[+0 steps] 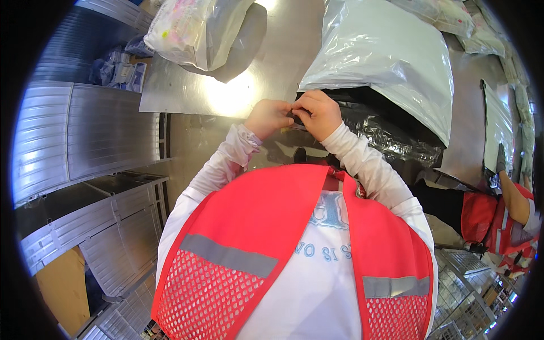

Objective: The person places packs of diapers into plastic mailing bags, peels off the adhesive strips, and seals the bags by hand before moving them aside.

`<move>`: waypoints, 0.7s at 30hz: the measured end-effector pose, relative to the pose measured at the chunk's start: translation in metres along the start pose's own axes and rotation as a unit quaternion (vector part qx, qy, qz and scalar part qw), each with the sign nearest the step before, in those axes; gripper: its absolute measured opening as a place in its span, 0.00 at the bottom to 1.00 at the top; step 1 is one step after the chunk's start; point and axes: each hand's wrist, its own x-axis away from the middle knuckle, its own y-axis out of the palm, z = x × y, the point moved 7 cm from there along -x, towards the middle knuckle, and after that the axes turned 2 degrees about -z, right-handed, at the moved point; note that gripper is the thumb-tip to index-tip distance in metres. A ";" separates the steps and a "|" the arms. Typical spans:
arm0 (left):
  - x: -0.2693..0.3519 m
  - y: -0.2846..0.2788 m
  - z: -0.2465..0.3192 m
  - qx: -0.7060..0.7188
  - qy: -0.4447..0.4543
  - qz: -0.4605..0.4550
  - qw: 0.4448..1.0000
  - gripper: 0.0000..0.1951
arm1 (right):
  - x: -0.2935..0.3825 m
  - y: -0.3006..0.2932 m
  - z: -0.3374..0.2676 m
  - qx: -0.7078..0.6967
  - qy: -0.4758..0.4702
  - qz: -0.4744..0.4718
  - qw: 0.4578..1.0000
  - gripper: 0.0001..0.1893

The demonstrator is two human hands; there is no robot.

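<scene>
A large white plastic mailer bag (382, 51) lies on the metal table, its black inner side (365, 100) showing along the edge nearest me. My right hand (319, 114) pinches the near left corner of that black edge between thumb and fingers. Fingertips of my left hand (268, 118) meet those of the right at the same corner and also pinch there; the exact bit of film between them is hidden. Clear crinkled film (382, 136) hangs below the black edge, over the table's front.
A plastic-wrapped package (191, 34) sits on the metal table (174, 91) at the far left. More wrapped packages (454, 21) lie at the far right. Metal-sided carts (110, 123) stand to my left. On my right, a co-worker in a red vest (497, 212) touches another white mailer (496, 127).
</scene>
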 end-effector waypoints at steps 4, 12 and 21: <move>-0.002 -0.004 -0.002 -0.092 -0.012 -0.009 0.996 0.12 | 0.018 -0.003 -0.009 0.014 -0.041 -0.036 0.998 0.08; 0.005 -0.011 -0.002 -0.114 -0.042 -0.005 0.993 0.12 | 0.377 -0.083 0.059 0.195 0.195 -0.298 0.914 0.16; -0.007 -0.012 -0.016 0.026 -0.118 -0.044 0.992 0.13 | 0.627 -0.097 0.144 -0.054 0.787 0.104 0.606 0.17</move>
